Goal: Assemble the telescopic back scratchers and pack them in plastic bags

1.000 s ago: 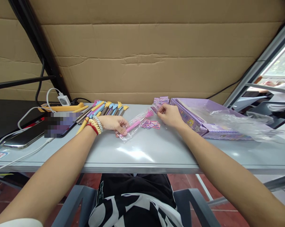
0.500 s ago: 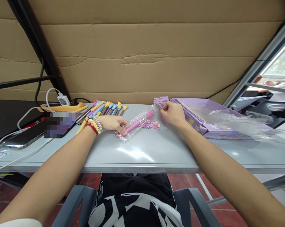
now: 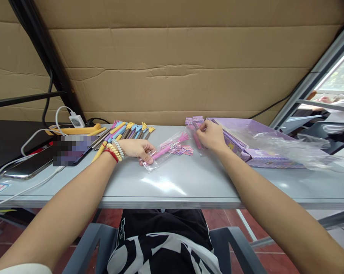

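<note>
My left hand (image 3: 140, 149) is closed on the lower end of a clear plastic bag with a pink pen (image 3: 164, 151) in it. The pen has a hand-shaped top and lies slanted over the table. My right hand (image 3: 211, 135) pinches a small thin greyish piece (image 3: 195, 125), too small to name, beside a little pile of purple printed cards (image 3: 197, 118). Under its fingers lies another pink item (image 3: 198, 141), partly covered by film and fingers. Small pink printed cards (image 3: 186, 150) are spread next to the bagged pen.
Several hand-topped pens (image 3: 137, 131) in yellow, blue and pink lie behind my left hand. Phones (image 3: 32, 165) with white cables rest at the left. A purple box (image 3: 274, 161) with crumpled clear plastic (image 3: 300, 146) is at the right. Cardboard (image 3: 172, 91) stands behind.
My right hand has shifted slightly to the right, and a thin greyish piece now shows at its fingertips. My left hand stays in place with the bagged pen.
</note>
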`<state>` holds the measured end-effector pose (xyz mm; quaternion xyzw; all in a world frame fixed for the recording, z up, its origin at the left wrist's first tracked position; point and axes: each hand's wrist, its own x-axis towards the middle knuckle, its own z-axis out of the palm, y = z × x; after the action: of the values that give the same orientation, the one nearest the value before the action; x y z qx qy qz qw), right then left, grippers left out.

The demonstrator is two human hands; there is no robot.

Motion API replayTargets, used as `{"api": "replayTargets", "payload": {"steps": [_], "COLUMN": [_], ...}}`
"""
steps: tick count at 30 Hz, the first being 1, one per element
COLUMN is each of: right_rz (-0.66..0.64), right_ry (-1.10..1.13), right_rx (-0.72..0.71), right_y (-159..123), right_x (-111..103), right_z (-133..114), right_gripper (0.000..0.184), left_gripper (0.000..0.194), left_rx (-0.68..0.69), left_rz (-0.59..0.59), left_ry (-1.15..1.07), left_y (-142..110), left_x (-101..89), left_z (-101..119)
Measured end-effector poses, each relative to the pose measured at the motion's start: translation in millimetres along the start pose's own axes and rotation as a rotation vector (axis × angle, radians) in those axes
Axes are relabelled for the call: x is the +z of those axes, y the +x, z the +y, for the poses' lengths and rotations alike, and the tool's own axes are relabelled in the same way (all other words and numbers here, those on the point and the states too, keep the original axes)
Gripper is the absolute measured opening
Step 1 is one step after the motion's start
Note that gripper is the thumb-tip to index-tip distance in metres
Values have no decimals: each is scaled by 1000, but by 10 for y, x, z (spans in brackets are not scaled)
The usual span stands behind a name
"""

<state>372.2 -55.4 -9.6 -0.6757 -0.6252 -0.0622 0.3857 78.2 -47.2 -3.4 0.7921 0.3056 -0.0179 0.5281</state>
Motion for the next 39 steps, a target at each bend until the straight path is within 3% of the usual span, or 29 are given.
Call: {"api": "replayTargets", "payload": {"steps": [20, 39], "right_rz": [26, 12], "right_ry": [53, 183], "right_rx": [-4, 71], "right_y": [0, 52], "right_x": [-39, -53], "right_z": [-15, 3], "right_gripper": [21, 12], "left_gripper": [33, 35], "left_rx": [-7, -16], "left_rz": [9, 6], "left_ry": [13, -11], "left_y": [-1, -2], "left_x": [-4, 6], "left_z": [-11, 4]}}
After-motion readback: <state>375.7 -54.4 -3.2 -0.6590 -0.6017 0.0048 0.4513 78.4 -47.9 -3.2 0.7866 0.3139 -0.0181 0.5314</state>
